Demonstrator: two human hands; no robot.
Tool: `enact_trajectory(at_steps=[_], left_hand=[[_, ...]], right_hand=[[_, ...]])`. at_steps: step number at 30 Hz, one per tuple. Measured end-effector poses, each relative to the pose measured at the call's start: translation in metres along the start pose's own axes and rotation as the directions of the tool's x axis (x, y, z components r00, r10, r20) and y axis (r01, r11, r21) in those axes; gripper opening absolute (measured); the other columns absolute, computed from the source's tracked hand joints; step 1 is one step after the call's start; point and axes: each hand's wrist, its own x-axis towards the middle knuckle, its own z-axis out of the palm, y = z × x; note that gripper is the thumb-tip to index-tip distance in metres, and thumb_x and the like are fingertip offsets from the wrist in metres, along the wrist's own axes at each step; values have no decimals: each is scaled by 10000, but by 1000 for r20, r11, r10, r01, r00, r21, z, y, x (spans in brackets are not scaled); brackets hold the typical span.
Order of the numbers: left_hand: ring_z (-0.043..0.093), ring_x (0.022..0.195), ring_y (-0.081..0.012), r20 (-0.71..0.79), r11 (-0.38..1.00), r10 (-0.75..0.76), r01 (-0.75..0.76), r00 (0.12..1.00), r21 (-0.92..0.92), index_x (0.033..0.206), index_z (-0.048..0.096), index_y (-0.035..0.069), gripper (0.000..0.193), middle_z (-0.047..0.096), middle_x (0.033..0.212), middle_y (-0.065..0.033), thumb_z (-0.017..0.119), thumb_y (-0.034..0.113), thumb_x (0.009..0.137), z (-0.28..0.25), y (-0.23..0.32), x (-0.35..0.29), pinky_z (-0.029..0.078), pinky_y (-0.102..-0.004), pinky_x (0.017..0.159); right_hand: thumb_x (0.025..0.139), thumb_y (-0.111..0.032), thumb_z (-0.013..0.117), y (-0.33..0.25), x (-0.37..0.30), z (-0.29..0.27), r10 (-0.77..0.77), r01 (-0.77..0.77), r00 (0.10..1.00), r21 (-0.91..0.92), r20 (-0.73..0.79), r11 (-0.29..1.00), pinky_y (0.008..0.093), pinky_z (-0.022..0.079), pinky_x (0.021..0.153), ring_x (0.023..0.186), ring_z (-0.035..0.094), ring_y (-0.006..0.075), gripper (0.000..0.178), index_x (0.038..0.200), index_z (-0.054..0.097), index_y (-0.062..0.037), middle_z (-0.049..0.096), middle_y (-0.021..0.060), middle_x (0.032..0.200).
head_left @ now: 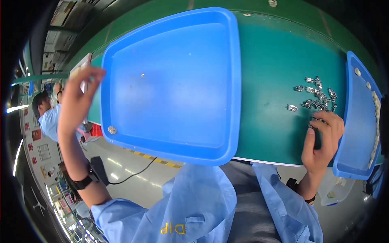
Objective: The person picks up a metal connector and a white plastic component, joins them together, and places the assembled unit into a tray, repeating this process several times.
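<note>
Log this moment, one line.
left hand: blurred, left of large blue tray | right hand: at near edge of silvery metal parts | parts: on green tabletop

Between the large blue tray and the cluster of small metal parts, I see a broad bare strip of green worktop where a hand could pass front to back. The tray's raised rim blocks any low sideways sweep; inside it, the floor gives wide room around one small metal piece and a pale round piece in the near left corner. The right hand obstructs the cluster's near side, the narrower blue tray walls off the right, and the left hand crowds the left rim.
</note>
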Motion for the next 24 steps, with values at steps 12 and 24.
enact_trajectory(at_steps=[12, 24], left_hand=[[657, 926, -345, 114, 941, -317, 297, 941, 164, 996, 683, 14, 183, 690, 946, -138, 767, 74, 846, 75, -49, -134, 529, -444, 858], [707, 986, -416, 147, 931, -285, 236, 947, 280, 1059, 802, 51, 230, 765, 1019, -228, 728, 98, 846, 91, -131, -150, 538, -504, 898]], right_hand=[[974, 89, 580, 5, -15, 12, 167, -167, 986, 19, -15, 986, 394, 500, 966, 1079, 658, 325, 167, 1081, 696, 34, 698, 174, 1129], [801, -8, 808, 8, -7, 3, 63, -65, 998, -145, -14, 987, 411, 463, 892, 948, 654, 270, 208, 994, 758, -67, 707, 69, 989]])
